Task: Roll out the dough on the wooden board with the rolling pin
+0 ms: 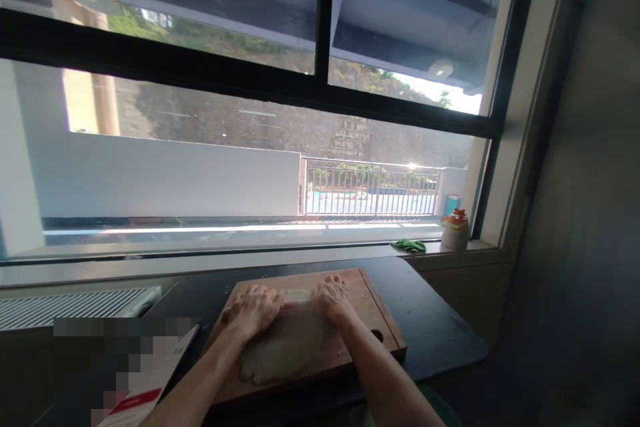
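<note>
A wide, pale sheet of dough (283, 347) lies flat on a wooden cutting board (370, 303), its near edge uneven. Across the far part of the dough is what looks like a wooden rolling pin (290, 305), mostly covered by my hands. My left hand (257, 307) is curled over its left part, knuckles up. Over the right part rests my right hand (333, 293), fingers bent and pointing away from me. Both forearms reach in from the bottom of the view.
The board sits on a dark table (430, 320) with a rounded right corner. Behind it, a green cloth (410, 245) and a white container with an orange top (455, 230) stand on the windowsill. A printed sheet (145, 393) lies at lower left, near a slatted white radiator (75, 307).
</note>
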Motion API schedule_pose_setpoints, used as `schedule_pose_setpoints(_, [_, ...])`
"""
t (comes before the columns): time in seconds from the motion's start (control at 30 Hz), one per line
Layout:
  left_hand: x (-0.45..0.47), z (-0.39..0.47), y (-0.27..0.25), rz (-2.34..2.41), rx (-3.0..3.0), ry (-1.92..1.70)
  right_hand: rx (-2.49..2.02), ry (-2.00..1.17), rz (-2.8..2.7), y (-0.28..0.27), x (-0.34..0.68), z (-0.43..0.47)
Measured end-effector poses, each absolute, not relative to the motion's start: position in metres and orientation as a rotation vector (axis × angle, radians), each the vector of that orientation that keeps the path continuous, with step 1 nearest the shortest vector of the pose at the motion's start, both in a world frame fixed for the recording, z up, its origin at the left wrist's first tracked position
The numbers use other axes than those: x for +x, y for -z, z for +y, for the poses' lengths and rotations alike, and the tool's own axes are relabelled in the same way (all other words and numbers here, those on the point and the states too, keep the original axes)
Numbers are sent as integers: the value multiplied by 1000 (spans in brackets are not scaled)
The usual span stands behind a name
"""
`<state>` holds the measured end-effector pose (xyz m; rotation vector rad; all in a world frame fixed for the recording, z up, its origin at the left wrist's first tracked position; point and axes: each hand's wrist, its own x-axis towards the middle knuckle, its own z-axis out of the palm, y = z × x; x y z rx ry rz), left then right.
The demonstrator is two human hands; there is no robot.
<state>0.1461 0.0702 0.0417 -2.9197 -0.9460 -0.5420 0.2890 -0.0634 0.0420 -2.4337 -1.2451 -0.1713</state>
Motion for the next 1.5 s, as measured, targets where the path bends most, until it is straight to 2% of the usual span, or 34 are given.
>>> schedule_pose_setpoints(0.33, [70, 4, -1, -981, -2819, 885, -2161, 221, -1382, -3, 244, -143])
schedule_pose_setpoints(0.47, [69, 12, -2, -998, -2882, 805, -2145, 257, -1383, 7, 244, -145])
schedule_pose_setpoints(0.7, [113, 59, -32, -1016, -2923, 638, -2330, 173, -1265, -25, 272, -81])
schedule_pose_setpoints(0.87, [139, 82, -32, -1022, -2825, 520, -2381, 167, -1170, -28, 284, -53])
schedule_pose_setpoints(1.03, [123, 69, -20, -1029, -2780, 659, -2300, 209, -1207, -17, 270, -76])
schedule_pose_setpoints(1.27, [76, 43, 10, -1002, -2859, 629, -2138, 263, -1297, 10, 237, -134])
schedule_pose_setpoints(1.5, [102, 71, 11, -1034, -2862, 546, -2183, 335, -1185, 8, 250, -103])
